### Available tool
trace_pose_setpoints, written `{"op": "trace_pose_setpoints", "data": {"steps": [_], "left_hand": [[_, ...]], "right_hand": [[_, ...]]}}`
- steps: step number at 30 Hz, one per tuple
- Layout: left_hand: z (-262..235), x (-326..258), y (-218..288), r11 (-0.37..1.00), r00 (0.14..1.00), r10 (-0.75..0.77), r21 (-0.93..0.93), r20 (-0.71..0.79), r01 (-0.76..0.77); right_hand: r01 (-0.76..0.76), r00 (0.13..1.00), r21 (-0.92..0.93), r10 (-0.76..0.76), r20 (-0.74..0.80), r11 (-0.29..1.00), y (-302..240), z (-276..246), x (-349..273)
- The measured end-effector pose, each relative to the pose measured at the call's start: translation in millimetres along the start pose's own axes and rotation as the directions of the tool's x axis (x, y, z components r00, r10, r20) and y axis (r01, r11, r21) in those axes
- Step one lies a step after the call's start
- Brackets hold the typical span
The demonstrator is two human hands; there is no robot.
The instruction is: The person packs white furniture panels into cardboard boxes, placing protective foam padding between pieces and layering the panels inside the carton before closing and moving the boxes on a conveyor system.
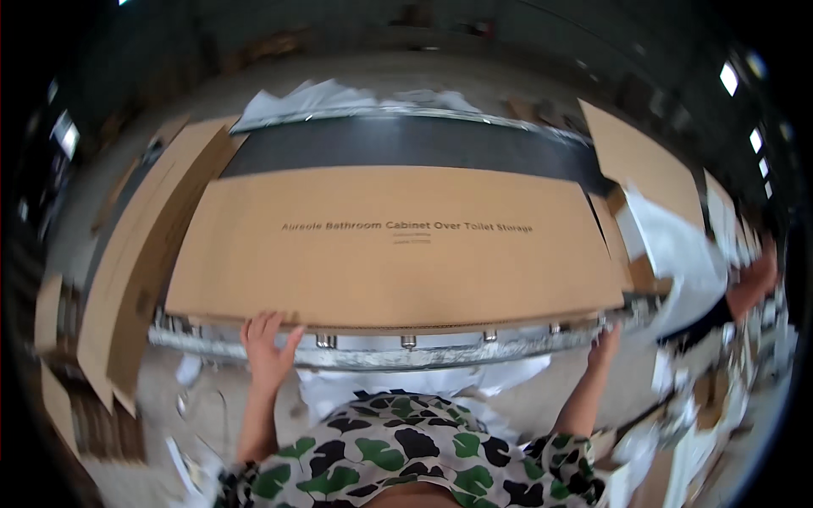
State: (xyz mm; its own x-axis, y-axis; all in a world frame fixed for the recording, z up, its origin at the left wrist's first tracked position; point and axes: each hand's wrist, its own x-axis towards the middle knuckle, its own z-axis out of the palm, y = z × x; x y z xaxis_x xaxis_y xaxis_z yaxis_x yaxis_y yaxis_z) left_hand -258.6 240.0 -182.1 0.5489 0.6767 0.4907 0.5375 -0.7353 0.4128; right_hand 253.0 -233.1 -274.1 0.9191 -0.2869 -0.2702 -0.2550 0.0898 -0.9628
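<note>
A long, flat brown cardboard box (398, 271) with dark print on its top lies across the dark conveyor belt (406, 140) in front of me. My left hand (269, 349) is open at the box's near edge, left of its middle, fingertips touching the edge and thumb spread apart. Near the box's front right corner is my right hand (603, 345). It is seen from the side, with its fingers stretched upward, and whether they touch the cardboard is hard to make out.
Left of the box stands an upright carton (140, 271); at the right are an open cardboard flap (648, 161) and white foam sheeting (677, 254). A metal rail (440, 351) with rollers runs along the near side. Another person's arm (752, 279) shows at far right.
</note>
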Motion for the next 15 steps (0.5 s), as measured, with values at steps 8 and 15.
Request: {"op": "trace_pose_setpoints", "data": {"steps": [8, 15], "left_hand": [[29, 23, 67, 0.997, 0.993, 0.073, 0.013, -0.096, -0.072], [20, 137, 59, 0.908, 0.808, 0.418, 0.179, -0.415, -0.378]], "right_hand": [[-0.095, 0.919, 0.527, -0.129, 0.372, 0.845, -80, 28, 32], [0.074, 0.826, 0.609, -0.391, 0.406, 0.790, -135, 81, -59]]}}
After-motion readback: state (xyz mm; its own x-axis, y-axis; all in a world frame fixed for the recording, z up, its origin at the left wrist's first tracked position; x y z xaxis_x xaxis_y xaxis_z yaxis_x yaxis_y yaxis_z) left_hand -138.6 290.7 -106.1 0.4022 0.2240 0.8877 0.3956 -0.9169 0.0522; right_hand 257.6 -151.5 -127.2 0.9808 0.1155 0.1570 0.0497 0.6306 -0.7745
